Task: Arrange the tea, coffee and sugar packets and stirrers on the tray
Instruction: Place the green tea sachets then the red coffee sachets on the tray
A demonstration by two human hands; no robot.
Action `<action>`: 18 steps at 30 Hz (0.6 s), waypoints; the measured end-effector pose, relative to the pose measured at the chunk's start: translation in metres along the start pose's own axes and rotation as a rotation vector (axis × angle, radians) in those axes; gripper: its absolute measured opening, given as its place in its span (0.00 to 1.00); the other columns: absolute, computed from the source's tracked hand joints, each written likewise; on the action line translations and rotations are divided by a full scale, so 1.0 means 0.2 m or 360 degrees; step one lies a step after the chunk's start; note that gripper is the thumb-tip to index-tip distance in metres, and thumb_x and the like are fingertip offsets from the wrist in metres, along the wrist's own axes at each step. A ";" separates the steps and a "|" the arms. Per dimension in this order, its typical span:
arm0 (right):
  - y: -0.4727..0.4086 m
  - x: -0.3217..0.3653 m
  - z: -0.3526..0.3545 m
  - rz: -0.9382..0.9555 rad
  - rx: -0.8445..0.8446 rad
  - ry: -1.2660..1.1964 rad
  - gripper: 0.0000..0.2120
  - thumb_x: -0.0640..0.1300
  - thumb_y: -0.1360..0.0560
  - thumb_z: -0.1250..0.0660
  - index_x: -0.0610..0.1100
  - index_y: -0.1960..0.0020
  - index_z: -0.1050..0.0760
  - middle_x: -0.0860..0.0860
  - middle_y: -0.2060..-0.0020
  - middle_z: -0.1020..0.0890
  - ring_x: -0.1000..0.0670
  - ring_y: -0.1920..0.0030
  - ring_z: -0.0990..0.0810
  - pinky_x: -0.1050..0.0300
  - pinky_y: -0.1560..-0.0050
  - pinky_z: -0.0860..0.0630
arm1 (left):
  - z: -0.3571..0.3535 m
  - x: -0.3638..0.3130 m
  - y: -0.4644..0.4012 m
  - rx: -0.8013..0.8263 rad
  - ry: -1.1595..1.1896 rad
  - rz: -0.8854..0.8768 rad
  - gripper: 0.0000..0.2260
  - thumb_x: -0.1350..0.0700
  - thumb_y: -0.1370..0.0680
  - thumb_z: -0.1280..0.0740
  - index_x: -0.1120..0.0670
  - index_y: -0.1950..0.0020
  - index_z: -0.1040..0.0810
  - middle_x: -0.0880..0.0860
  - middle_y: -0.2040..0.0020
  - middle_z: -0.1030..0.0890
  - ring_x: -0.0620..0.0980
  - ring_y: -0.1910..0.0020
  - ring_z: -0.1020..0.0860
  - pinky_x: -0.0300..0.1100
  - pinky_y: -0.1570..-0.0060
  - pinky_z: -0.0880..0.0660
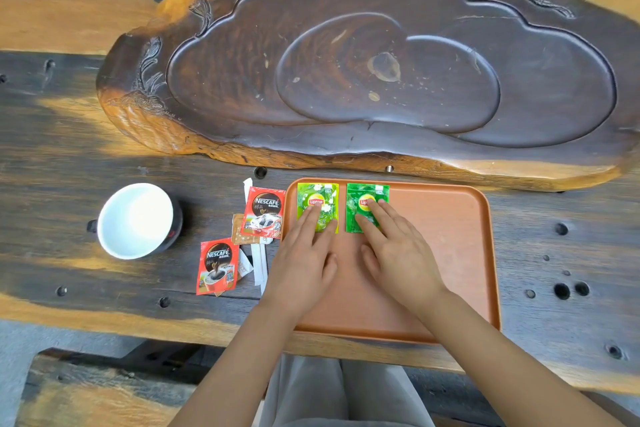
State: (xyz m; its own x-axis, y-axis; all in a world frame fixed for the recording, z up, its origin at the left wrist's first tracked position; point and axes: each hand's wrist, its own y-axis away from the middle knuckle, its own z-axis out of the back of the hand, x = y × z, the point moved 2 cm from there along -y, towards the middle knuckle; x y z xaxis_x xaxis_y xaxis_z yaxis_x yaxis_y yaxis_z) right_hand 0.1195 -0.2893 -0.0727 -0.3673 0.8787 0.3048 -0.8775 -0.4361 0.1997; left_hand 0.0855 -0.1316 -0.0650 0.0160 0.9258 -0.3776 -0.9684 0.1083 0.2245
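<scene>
On the tray, flat unclenched hands — left, right — press two Lipton packets; Nescafé sachets lie beside.

You look down on an evenly, softly lit scene, bright enough that every colour reads, with a blown-out white glare inside the cup and a dull sheen across the carved wooden slab. Your hands throw only faint, soft shadows on the orange tray, so the light is diffuse. The wide lens bows the table edge toward the corners, and detail softens slightly at the borders while the centre stays sharp.
</scene>
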 end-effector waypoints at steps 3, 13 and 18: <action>0.00 -0.01 0.00 0.0015 -0.0006 0.0003 0.22 0.43 0.31 0.36 0.41 0.38 0.25 0.42 0.35 0.25 0.41 0.34 0.27 0.46 0.39 0.28 | 0.01 0.01 -0.01 0.0018 0.0014 -0.0005 0.21 0.57 0.27 0.34 0.56 0.34 0.28 0.59 0.28 0.34 0.57 0.28 0.37 0.52 0.38 0.32; 0.01 0.02 0.02 -0.0035 0.0015 -0.0038 0.24 0.48 0.29 0.47 0.41 0.37 0.25 0.41 0.34 0.26 0.40 0.34 0.28 0.45 0.38 0.28 | 0.04 -0.01 -0.01 -0.0039 0.0072 -0.0018 0.22 0.56 0.27 0.34 0.56 0.33 0.30 0.58 0.27 0.35 0.57 0.28 0.38 0.52 0.37 0.33; -0.01 0.11 0.10 -0.0012 -0.0206 -0.0098 0.22 0.46 0.29 0.43 0.40 0.38 0.25 0.40 0.37 0.24 0.40 0.36 0.26 0.46 0.37 0.29 | 0.18 0.08 0.13 -0.0326 0.0214 0.0270 0.21 0.55 0.26 0.39 0.53 0.33 0.31 0.55 0.28 0.33 0.51 0.32 0.35 0.47 0.39 0.33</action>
State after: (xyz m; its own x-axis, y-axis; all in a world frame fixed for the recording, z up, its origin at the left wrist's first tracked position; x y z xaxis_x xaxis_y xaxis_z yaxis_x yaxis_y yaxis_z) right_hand 0.1197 -0.2729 -0.0483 -0.3444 0.8666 0.3611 -0.9141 -0.3973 0.0815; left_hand 0.0688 -0.1011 -0.0322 -0.1701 0.8668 -0.4688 -0.9847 -0.1318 0.1137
